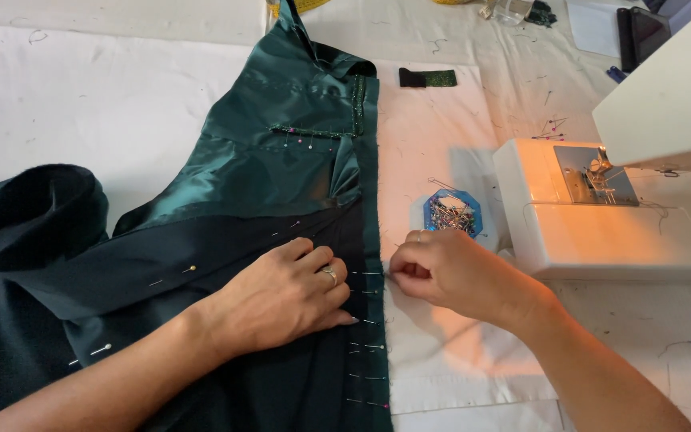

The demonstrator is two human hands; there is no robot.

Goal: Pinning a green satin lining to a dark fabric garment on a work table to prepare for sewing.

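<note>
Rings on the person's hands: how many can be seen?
2. One ring sits on a finger of the left hand, which lies flat on the dark green fabric. The other ring is on the right hand. Hidden fingers may carry more.

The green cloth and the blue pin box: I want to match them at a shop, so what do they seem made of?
Green cloth: looks like satin, a smooth woven fabric with a glossy sheen and bright highlights on its folds; the fibre cannot be told. The darker panel under the left hand looks matte. Blue pin box: probably clear tinted plastic, since the pins show through.
</note>
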